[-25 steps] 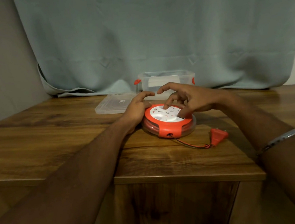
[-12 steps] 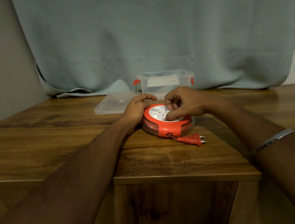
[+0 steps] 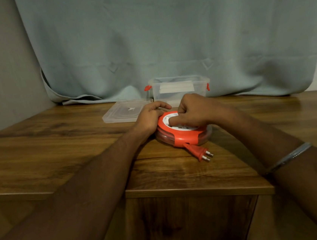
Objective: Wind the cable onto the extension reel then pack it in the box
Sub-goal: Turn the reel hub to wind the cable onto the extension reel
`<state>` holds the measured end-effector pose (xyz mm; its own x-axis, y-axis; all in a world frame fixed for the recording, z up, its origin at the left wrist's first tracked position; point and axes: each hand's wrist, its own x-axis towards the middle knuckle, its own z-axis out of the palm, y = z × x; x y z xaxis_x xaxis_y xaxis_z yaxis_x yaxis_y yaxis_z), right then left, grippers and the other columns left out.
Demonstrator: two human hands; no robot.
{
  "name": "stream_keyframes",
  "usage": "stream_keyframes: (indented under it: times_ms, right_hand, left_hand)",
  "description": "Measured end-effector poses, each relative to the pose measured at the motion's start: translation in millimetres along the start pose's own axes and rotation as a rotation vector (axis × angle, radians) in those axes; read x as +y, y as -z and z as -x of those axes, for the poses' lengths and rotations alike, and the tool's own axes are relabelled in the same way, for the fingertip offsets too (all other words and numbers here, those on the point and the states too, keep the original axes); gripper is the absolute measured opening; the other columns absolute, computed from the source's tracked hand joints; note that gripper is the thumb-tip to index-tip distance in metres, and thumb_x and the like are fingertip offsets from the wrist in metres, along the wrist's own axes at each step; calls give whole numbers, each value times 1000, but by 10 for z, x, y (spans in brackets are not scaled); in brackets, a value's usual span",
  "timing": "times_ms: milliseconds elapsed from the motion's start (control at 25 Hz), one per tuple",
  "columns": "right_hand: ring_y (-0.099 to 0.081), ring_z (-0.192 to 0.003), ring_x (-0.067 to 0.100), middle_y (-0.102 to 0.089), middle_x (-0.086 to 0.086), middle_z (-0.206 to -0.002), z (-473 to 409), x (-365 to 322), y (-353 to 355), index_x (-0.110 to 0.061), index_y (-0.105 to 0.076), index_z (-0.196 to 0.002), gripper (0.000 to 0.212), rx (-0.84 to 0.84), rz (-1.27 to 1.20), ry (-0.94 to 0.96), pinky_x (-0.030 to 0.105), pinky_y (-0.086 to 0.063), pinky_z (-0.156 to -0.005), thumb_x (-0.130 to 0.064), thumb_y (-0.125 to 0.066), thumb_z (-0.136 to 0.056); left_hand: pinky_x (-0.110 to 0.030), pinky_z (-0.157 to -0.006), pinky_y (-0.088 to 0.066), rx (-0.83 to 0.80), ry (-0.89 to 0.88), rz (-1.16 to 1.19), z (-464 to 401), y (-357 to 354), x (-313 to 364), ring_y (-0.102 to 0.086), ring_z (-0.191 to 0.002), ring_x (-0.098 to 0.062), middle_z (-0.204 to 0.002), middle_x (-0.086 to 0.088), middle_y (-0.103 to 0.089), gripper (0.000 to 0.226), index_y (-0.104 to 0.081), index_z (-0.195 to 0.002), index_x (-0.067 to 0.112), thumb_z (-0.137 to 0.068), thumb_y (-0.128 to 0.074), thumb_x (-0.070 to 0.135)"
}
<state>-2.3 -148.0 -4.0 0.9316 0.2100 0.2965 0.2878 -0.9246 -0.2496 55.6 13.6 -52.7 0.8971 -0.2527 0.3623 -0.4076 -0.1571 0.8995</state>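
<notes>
A round orange and white extension reel lies flat on the wooden table. Its orange plug rests right at the reel's front edge, with almost no cable left outside. My left hand grips the reel's left rim. My right hand sits on the white top disc with its fingers curled into it. Behind the reel stands an open clear plastic box with orange clips.
The box's clear lid lies flat on the table to the left of the box. A pale curtain hangs behind the table. The table's front edge is close below the plug.
The cable has been drawn into the reel, pulling the plug from the right up against the reel's front. My right hand has turned on the top disc.
</notes>
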Motion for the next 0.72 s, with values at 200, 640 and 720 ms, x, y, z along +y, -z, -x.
stream_keyframes:
  times_ms: [200, 640, 720]
  right_hand:
    - [-59, -74, 19, -55, -5, -71, -6, -192, -12, -18, -62, -84, 41, 5, 123, -154, 30, -39, -61, -60, -66, -83]
    - [-67, -60, 15, -68, 0, -55, 4, -22, 8, -14, -73, -65, 38, 138, -90, -203, 30, -50, -58, -50, -76, -76]
    - [-65, -62, 16, -65, -2, -56, 9, 130, 18, -15, -70, -62, 37, 308, -71, -184, 30, -44, -56, -49, -75, -74]
  left_hand:
    - [-48, -86, -58, 8, -36, -50, 9, -30, -3, -70, -93, -36, -100, -17, -73, 31, -71, -92, 12, -92, -45, -4]
    - [-48, -97, -54, -40, -14, -86, 27, -14, -26, -70, -100, -27, -100, -4, -76, 27, -77, -84, 29, -80, -54, 16]
    - [-44, -100, -52, -104, -20, -130, 76, -36, 15, -69, -102, -19, -103, 3, -75, 24, -78, -92, 29, -87, -60, 14]
